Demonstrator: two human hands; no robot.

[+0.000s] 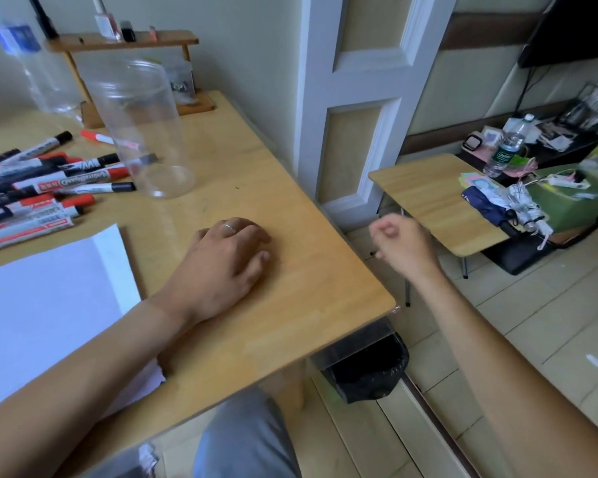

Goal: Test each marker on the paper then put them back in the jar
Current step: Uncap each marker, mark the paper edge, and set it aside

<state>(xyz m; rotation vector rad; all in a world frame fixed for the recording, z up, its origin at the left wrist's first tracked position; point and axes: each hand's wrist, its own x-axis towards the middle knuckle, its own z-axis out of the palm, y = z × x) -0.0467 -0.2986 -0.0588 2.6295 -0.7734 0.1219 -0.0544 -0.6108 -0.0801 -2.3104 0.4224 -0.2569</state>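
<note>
Several red and black whiteboard markers (45, 182) lie in a loose pile at the left of the wooden table (290, 305). Just right of them an empty clear plastic jar (142, 132) stands upright without a lid. A white sheet of paper (49, 312) lies at the near left, partly under my left forearm. My left hand (228, 257) rests palm down on the bare table right of the paper, fingers relaxed, holding nothing. My right hand (404, 246) hovers in the air beyond the table's right edge, fingers curled into a loose fist with nothing visible in it.
A small wooden shelf (125, 41) and a clear water bottle (32, 63) stand at the back of the table. A black-lined bin (370, 370) sits under the table's right corner. To the right is a low folding table (428, 198) with umbrellas and clutter.
</note>
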